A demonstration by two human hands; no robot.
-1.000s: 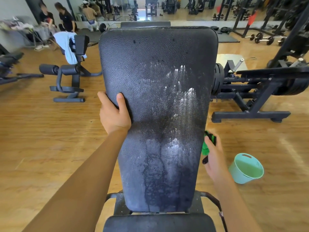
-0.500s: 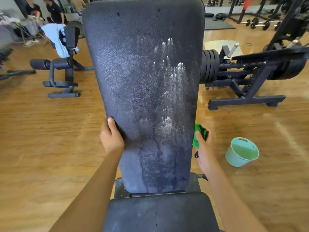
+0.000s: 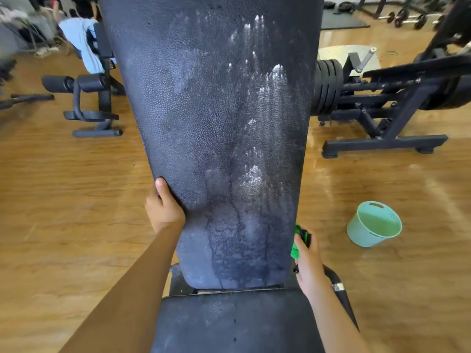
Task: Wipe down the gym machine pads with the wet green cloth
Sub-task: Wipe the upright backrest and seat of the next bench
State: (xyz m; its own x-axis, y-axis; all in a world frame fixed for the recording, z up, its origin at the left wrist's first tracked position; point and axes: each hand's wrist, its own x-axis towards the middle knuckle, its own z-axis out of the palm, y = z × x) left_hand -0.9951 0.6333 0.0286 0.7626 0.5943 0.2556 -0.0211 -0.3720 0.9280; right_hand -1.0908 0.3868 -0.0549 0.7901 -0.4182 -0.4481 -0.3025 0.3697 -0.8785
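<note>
Left hand (image 3: 164, 208) grips wet pad (image 3: 219, 128) edge at 9 o'clock. Right hand (image 3: 309, 263) clutches cloth (image 3: 295, 249) at pad's 4 o'clock. Bucket (image 3: 373, 225) at 3.

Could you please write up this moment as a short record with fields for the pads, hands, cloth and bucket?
back pad: black, wet streaks and whitish smears down its middle
seat pad: below the back pad, dark
left hand: grips the back pad's left edge, thumb on front
right hand: holds the green cloth by the pad's lower right edge
green cloth: bunched, partly hidden by the hand
bucket: pale green, on the wooden floor, right of the pads
</note>
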